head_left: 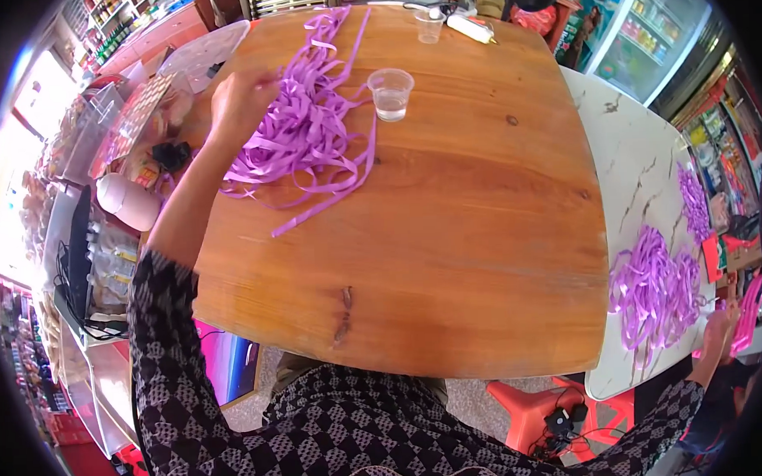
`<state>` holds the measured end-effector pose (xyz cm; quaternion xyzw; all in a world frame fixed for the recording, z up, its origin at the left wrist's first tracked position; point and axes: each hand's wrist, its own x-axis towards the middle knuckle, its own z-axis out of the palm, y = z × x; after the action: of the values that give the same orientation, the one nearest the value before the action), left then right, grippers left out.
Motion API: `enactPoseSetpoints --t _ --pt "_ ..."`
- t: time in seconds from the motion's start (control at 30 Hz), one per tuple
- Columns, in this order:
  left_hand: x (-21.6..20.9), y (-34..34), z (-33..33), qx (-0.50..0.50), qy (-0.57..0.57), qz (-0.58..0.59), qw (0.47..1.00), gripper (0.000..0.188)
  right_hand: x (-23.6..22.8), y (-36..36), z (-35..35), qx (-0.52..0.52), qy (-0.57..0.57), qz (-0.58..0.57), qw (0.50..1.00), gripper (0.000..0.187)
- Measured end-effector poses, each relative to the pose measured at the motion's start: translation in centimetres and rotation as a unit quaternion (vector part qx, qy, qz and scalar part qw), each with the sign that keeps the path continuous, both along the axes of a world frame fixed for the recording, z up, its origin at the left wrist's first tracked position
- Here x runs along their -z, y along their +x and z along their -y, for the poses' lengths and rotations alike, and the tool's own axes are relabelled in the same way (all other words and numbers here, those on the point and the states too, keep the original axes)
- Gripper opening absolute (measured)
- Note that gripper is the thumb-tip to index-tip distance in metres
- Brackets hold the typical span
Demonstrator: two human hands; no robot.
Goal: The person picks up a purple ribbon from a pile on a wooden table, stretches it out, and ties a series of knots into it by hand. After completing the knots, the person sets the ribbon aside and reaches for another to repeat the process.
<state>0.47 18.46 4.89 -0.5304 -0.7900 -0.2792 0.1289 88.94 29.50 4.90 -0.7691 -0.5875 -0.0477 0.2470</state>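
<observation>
At the far left of the wooden table, my left hand is beside a tangled heap of purple ribbon. Its fingers are curled inward, and their blurred tips make it unclear what is in them. Far out on the right, my right hand is at the edge of a white marbled table, beside another purple ribbon pile. Its fingers are drawn together near bright pink strips; what they grip is too small to make out.
A clear plastic cup with liquid stands right of the large heap, and another cup is farther back. A white tube lies at the back edge. Below the table on the right is a red stool. A pink bottle is at left.
</observation>
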Motion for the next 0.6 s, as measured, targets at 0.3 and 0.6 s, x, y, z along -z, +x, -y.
enactPoseSetpoints --t 0.3,0.6 --pt "3.7 -6.0 -14.7 -0.037 -0.128 -0.132 0.982 0.040 -0.4 -1.3 0.3 0.026 -0.028 -0.015 0.999 0.005" --pt "2.6 -13.8 -14.5 0.315 -0.339 -0.381 0.800 0.023 -1.5 -2.4 1.1 0.055 -0.044 -0.013 0.997 0.007"
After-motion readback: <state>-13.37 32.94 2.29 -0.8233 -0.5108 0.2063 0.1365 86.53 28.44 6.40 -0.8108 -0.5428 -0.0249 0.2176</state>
